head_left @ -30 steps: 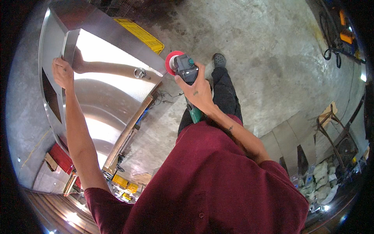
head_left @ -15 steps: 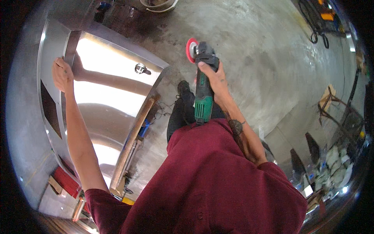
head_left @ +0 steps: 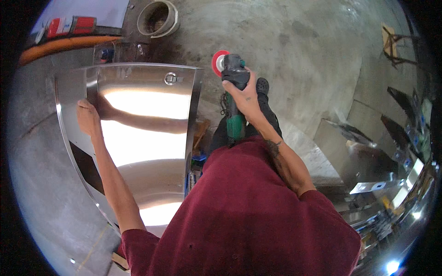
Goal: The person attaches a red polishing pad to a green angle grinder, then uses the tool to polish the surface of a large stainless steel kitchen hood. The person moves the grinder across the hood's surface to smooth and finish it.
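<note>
My right hand (head_left: 246, 99) is wrapped round the neck of a green and black angle grinder (head_left: 235, 125). A red-rimmed disc (head_left: 217, 65) on its head points left, apart from any surface. On my left lies a large shiny metal panel (head_left: 156, 177), stainless steel by its look, with a raised fold along its left side. My left hand (head_left: 89, 118) is closed at that fold, fingers curled over it and partly hidden. A small round metal fitting (head_left: 171, 79) sits near the panel's far right corner. The arm's reflection shows in the sheet.
A whitish bucket (head_left: 173, 26) stands beyond the panel, beside an orange bar (head_left: 69, 49) and red cans (head_left: 83, 25). Dark metal sheets (head_left: 361, 158) lean at the right. A wooden-topped stand (head_left: 391, 43) is far right. Concrete floor (head_left: 294, 50) spreads ahead.
My view has turned right, so the panel appears straighter and more of the bucket shows. The grinder stays in my right hand and my left hand stays at the panel's fold.
</note>
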Tool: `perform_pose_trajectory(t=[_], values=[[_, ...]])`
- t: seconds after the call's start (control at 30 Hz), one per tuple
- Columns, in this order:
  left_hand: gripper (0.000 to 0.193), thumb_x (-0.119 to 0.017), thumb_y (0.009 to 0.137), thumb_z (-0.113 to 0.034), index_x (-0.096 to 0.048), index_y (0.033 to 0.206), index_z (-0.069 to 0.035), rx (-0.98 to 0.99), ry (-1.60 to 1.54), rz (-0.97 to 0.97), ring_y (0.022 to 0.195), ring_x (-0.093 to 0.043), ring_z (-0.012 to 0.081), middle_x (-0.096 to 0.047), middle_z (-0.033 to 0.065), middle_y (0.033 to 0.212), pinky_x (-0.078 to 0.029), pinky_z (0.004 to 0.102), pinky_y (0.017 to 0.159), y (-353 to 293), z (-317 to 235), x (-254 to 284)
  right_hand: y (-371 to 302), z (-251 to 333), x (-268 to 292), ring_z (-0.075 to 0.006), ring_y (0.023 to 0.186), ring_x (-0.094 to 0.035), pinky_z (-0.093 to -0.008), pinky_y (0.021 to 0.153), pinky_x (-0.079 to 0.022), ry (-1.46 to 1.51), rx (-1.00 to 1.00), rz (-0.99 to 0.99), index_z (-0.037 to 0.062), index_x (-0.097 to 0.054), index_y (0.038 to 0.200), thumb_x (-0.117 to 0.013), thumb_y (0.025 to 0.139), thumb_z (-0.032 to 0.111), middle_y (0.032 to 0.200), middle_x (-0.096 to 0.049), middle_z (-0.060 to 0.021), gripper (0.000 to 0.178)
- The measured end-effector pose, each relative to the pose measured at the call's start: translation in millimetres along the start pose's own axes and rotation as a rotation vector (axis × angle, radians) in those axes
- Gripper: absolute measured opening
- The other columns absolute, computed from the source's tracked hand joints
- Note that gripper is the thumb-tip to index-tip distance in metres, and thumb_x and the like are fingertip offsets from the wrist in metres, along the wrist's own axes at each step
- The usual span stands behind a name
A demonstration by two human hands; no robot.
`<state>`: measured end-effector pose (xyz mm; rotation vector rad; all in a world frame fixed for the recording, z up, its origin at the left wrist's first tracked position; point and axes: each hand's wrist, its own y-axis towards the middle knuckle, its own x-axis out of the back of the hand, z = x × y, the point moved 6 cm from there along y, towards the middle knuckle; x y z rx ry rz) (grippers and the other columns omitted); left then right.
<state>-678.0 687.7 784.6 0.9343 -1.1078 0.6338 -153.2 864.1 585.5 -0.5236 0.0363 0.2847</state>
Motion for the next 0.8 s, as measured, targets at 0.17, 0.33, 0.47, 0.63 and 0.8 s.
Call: perform_pose_trajectory(t=[0.17,0.33,0.47,0.63,0.8], values=[[0.063,-0.025,0.115,-0.047,-0.069,0.113,-0.003,-0.204,0.023,0.166,0.103,-0.068,0.0559,-0.073,0.0308,0.112,-0.050,0.0642,0.088,23,7,-7,-13,-12,-20,-0.0375,0.116,-0.072,-0.0466,0.100,-0.056,-0.087,0.051,0.003,0.0045,-0.027,0.162,-0.085,0.092,0.038,0.132,-0.065,-0.0283,0.098],[0.064,-0.026,0.114,-0.050,-0.068,0.111,-0.002,-0.272,-0.085,0.109,0.101,-0.069,0.0556,-0.074,0.0302,0.105,-0.049,0.0626,0.087,20,1,-5,-9,-14,-32,-0.0503,0.113,-0.074,-0.0551,0.098,-0.057,-0.140,0.085,-0.016,0.0093,-0.023,0.164,-0.083,0.092,0.043,0.129,-0.067,-0.0372,0.100],[0.063,-0.028,0.114,-0.050,-0.068,0.109,-0.002,-0.284,-0.073,0.100,0.097,-0.069,0.0550,-0.074,0.0298,0.103,-0.050,0.0607,0.084,18,2,-3,-7,-18,-41,-0.0532,0.113,-0.073,-0.0567,0.099,-0.056,-0.153,0.033,0.004,0.0098,-0.020,0.165,-0.082,0.092,0.043,0.127,-0.067,-0.0401,0.101],[0.063,-0.029,0.113,-0.050,-0.069,0.112,-0.002,-0.259,-0.083,0.120,0.097,-0.070,0.0545,-0.074,0.0308,0.104,-0.050,0.0600,0.083,21,-2,-4,-11,-11,-37,-0.0533,0.114,-0.073,-0.0565,0.100,-0.056,-0.138,0.046,-0.008,0.0101,-0.020,0.165,-0.081,0.093,0.045,0.127,-0.067,-0.0402,0.101],[0.065,-0.028,0.114,-0.052,-0.069,0.111,-0.002,-0.264,-0.098,0.117,0.098,-0.073,0.0519,-0.074,0.0310,0.107,-0.050,0.0612,0.084,22,1,-7,-15,-8,-38,-0.0532,0.117,-0.072,-0.0554,0.103,-0.055,-0.155,0.093,-0.019,0.0105,-0.021,0.165,-0.082,0.092,0.045,0.129,-0.067,-0.0380,0.101]])
